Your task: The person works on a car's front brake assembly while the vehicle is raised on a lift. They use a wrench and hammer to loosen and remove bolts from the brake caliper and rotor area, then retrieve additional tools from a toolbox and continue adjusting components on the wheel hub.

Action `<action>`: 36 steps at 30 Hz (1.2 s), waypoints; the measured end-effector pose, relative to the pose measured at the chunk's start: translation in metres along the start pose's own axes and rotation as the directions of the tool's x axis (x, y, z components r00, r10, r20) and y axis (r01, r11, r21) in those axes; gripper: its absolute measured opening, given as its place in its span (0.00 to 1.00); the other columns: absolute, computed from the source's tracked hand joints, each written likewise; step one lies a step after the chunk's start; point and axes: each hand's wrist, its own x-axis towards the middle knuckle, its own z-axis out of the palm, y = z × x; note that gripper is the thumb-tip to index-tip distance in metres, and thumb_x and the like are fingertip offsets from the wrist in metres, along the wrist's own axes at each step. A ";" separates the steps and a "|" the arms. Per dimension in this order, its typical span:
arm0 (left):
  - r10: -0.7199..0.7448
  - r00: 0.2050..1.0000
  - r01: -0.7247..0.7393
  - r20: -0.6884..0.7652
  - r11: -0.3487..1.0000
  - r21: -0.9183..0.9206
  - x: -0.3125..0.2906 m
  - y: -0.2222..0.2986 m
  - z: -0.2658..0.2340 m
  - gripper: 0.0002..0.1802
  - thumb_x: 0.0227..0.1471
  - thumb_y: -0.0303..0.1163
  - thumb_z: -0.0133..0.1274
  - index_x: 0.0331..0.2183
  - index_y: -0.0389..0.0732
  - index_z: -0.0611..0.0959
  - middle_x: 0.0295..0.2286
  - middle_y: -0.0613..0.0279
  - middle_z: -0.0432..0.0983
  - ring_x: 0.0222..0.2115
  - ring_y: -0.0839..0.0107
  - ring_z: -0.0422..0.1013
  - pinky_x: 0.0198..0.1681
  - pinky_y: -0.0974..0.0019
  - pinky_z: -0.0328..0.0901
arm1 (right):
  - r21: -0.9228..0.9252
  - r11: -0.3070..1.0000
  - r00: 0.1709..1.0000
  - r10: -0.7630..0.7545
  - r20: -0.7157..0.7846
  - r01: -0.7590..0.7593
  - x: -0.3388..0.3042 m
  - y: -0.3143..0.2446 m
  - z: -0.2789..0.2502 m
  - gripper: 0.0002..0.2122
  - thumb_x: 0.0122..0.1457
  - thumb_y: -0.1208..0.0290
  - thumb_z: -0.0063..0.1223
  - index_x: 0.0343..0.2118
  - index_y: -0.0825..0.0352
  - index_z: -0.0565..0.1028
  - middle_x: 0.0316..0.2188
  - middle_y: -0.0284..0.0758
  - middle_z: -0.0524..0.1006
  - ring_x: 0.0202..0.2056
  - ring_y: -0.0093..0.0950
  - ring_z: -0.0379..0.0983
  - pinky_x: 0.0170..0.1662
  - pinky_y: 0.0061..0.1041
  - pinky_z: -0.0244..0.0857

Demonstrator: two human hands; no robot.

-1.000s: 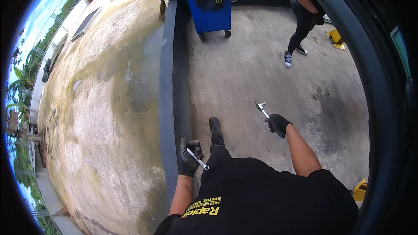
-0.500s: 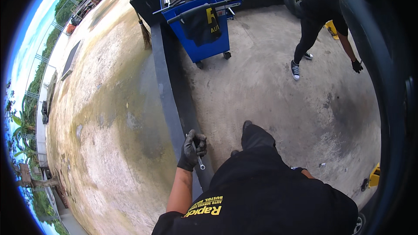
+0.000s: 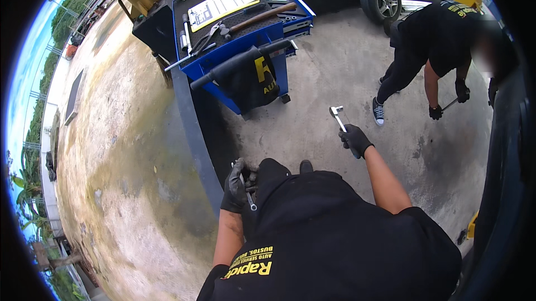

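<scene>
My left hand (image 3: 237,186), in a dark glove, is closed round a combination wrench (image 3: 250,201) whose ring end points down toward me. Out in front to the right, my gloved right hand (image 3: 355,140) grips a ratchet (image 3: 338,116) by its handle, the head tilted up and away. Ahead of both hands stands a blue tool cart (image 3: 251,72). On its top lie a hammer (image 3: 262,19), pliers (image 3: 207,39), a yellow-edged clipboard with paper (image 3: 223,8) and several small wrenches and sockets.
A co-worker (image 3: 432,39) bends at the right, both gloved hands on a bar-like tool (image 3: 450,103). Behind them a wheel (image 3: 381,1) stands upright. A low dark curb (image 3: 195,145) runs along the left of the cart. A dark vehicle body (image 3: 505,172) fills the right edge.
The cart appears larger and closer. My right hand has come into view with the ratchet. My left hand still holds the wrench. The co-worker now has both hands in view.
</scene>
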 end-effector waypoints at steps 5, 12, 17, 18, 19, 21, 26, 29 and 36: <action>-0.051 0.999 0.051 0.015 0.998 -0.029 0.090 0.080 0.000 0.27 0.66 0.54 0.45 0.33 0.38 0.82 0.19 0.67 0.69 0.14 0.82 0.56 0.16 0.76 0.52 | 0.149 0.935 0.946 -0.323 -0.009 0.321 0.046 -0.200 0.023 0.14 0.63 0.64 0.57 0.47 0.67 0.75 0.26 0.26 0.70 0.22 0.17 0.67 0.28 0.20 0.65; -0.046 0.997 0.031 0.058 0.973 0.230 0.183 0.211 0.015 0.27 0.67 0.52 0.44 0.33 0.38 0.82 0.19 0.69 0.68 0.14 0.83 0.55 0.18 0.76 0.51 | -0.504 0.775 0.832 -0.526 -0.178 0.382 0.128 -0.352 0.042 0.14 0.63 0.58 0.57 0.38 0.67 0.81 0.20 0.35 0.77 0.23 0.23 0.73 0.30 0.25 0.67; -0.024 0.997 -0.013 0.075 0.887 0.461 0.226 0.283 0.031 0.29 0.68 0.54 0.40 0.33 0.39 0.82 0.20 0.70 0.69 0.16 0.84 0.56 0.21 0.77 0.52 | -0.799 0.291 0.710 -0.668 0.224 0.526 0.218 -0.446 0.055 0.12 0.57 0.60 0.62 0.39 0.61 0.84 0.28 0.40 0.82 0.30 0.37 0.80 0.38 0.35 0.73; 0.013 0.996 -0.057 0.089 0.858 0.510 0.237 0.295 0.036 0.29 0.68 0.55 0.39 0.33 0.39 0.82 0.20 0.69 0.69 0.15 0.83 0.55 0.20 0.77 0.52 | -0.786 0.229 0.694 -0.646 0.318 0.574 0.241 -0.463 0.059 0.12 0.56 0.60 0.62 0.39 0.60 0.84 0.30 0.40 0.83 0.32 0.38 0.80 0.40 0.37 0.73; 0.011 0.992 -0.074 0.126 0.859 0.506 0.249 0.305 0.044 0.31 0.69 0.57 0.37 0.34 0.39 0.82 0.19 0.70 0.68 0.15 0.84 0.55 0.21 0.77 0.53 | -0.783 0.186 0.683 -0.632 0.367 0.593 0.265 -0.475 0.065 0.11 0.55 0.60 0.62 0.38 0.59 0.84 0.32 0.39 0.83 0.34 0.38 0.81 0.42 0.37 0.73; 0.019 0.996 -0.065 0.092 0.845 0.530 0.271 0.319 0.061 0.31 0.69 0.55 0.38 0.34 0.39 0.83 0.20 0.70 0.70 0.17 0.84 0.57 0.23 0.77 0.53 | -0.756 0.100 0.638 -0.613 0.466 0.647 0.311 -0.490 0.077 0.10 0.54 0.60 0.63 0.36 0.57 0.85 0.34 0.37 0.83 0.39 0.36 0.81 0.46 0.37 0.73; 0.048 0.999 -0.052 0.019 0.875 0.482 0.320 0.321 0.118 0.32 0.67 0.57 0.39 0.34 0.38 0.82 0.18 0.69 0.67 0.15 0.82 0.55 0.21 0.76 0.53 | -0.586 -0.108 0.472 -0.486 0.736 0.803 0.383 -0.515 0.092 0.11 0.54 0.61 0.62 0.39 0.54 0.84 0.35 0.36 0.83 0.40 0.35 0.80 0.48 0.37 0.72; -0.025 0.997 0.057 -0.068 0.839 0.541 0.347 0.323 0.151 0.32 0.67 0.57 0.40 0.34 0.36 0.83 0.18 0.68 0.67 0.15 0.81 0.56 0.20 0.75 0.52 | -0.460 -0.017 0.348 -0.628 0.696 0.888 0.393 -0.520 0.083 0.12 0.55 0.60 0.61 0.42 0.54 0.84 0.38 0.36 0.82 0.41 0.35 0.79 0.48 0.39 0.72; 0.018 0.976 0.116 -0.215 0.795 0.595 0.388 0.348 0.220 0.26 0.67 0.50 0.46 0.37 0.36 0.85 0.19 0.74 0.68 0.17 0.85 0.58 0.21 0.78 0.50 | -0.448 0.699 0.666 -0.699 -0.261 0.558 0.486 -0.467 -0.065 0.16 0.61 0.60 0.57 0.49 0.62 0.77 0.40 0.40 0.80 0.41 0.34 0.79 0.45 0.35 0.72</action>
